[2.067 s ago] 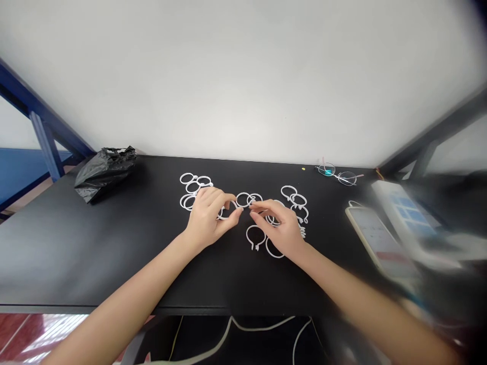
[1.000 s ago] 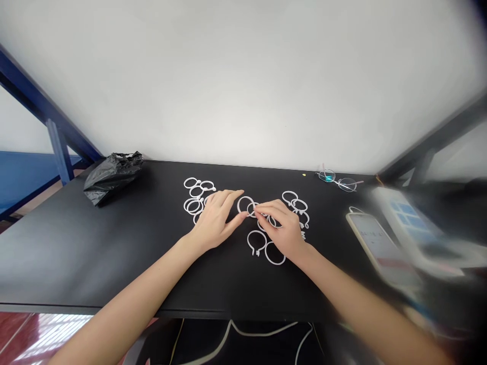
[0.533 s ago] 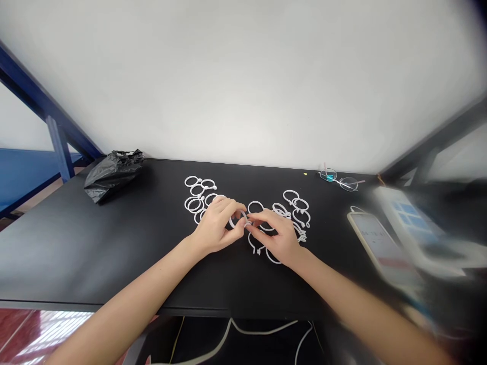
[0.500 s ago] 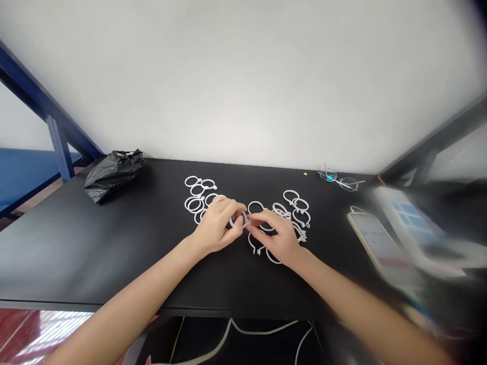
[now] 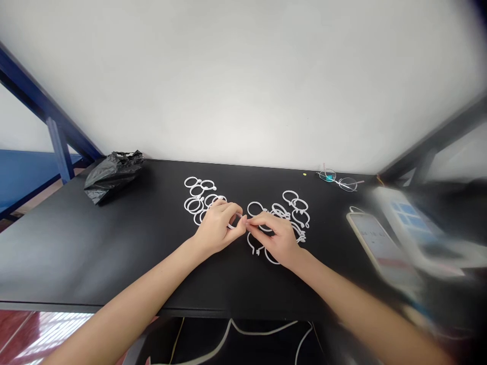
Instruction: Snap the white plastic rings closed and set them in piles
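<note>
A white plastic ring (image 5: 232, 226) is held just above the black table, mostly covered by fingers. My left hand (image 5: 218, 228) is closed round it, thumb and fingertips pinching at its right side. Fingertips of my right hand (image 5: 277, 235) pinch together at that same side, touching the left fingertips; the ring's end there is hidden. Left of my hands lies a group of white rings (image 5: 196, 205), looking closed. On the right, under and around my right hand, lie more white rings (image 5: 300, 218), some plainly gapped with small knobs at their ends.
A crumpled black plastic bag (image 5: 112, 175) lies at the table's back left. Eyeglasses (image 5: 338, 180) sit at the back right, near a phone (image 5: 375, 243) and a blurred white box-like object (image 5: 413, 223). White cables (image 5: 262, 333) hang below the front edge.
My fingertips have drawn closer together at the ring, and the ring has turned so less of it shows. The rings on the table lie as before.
</note>
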Demonstrator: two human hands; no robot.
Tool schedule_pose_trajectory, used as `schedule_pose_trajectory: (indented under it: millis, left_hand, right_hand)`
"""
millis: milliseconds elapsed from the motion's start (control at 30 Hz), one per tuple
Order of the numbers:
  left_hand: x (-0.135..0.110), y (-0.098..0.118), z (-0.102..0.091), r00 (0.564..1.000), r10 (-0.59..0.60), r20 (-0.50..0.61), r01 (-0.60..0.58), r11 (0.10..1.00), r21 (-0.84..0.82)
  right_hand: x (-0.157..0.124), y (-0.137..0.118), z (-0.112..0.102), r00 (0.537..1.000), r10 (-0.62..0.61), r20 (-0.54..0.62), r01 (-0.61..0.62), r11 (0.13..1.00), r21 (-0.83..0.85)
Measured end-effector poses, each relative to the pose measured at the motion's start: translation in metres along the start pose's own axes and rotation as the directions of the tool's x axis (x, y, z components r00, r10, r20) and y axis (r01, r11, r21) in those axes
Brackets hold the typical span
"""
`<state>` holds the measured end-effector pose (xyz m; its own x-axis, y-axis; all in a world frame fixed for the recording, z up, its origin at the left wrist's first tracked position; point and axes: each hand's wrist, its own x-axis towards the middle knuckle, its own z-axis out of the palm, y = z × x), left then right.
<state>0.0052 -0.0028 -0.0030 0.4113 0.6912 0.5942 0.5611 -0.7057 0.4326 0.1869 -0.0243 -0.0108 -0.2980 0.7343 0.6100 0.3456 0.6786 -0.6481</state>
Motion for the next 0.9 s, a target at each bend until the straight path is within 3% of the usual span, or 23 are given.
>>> schedule_pose_trajectory:
  millis: [167, 333, 500, 767, 900]
  left_hand:
    - [0.0, -0.002, 0.001, 0.999, -0.024, 0.035, 0.024, 1.0, -0.001]
    - [0.0, -0.002, 0.001, 0.999, -0.015, 0.038, 0.015, 1.0, 0.0]
    - [0.003, -0.009, 0.0, 0.999, 0.012, 0.051, -0.015, 0.998, 0.063]
    - [0.003, -0.038, -0.002, 0.986, -0.091, 0.143, 0.057, 0.974, 0.221]
    - [0.001, -0.038, 0.0, 0.98, -0.107, 0.166, 0.067, 0.971, 0.231]
  right_hand:
    - [-0.002, 0.002, -0.001, 0.997, 0.074, 0.018, -0.075, 0.996, 0.04]
    - [-0.001, 0.002, 0.0, 0.997, 0.071, 0.013, -0.071, 0.997, 0.025]
    - [0.005, 0.008, -0.011, 0.998, 0.009, 0.055, -0.002, 0.994, -0.112]
    - [0.005, 0.027, -0.024, 0.943, 0.139, 0.302, -0.001, 0.91, -0.414]
    - [0.003, 0.026, -0.022, 0.936, 0.137, 0.325, 0.031, 0.886, -0.462]
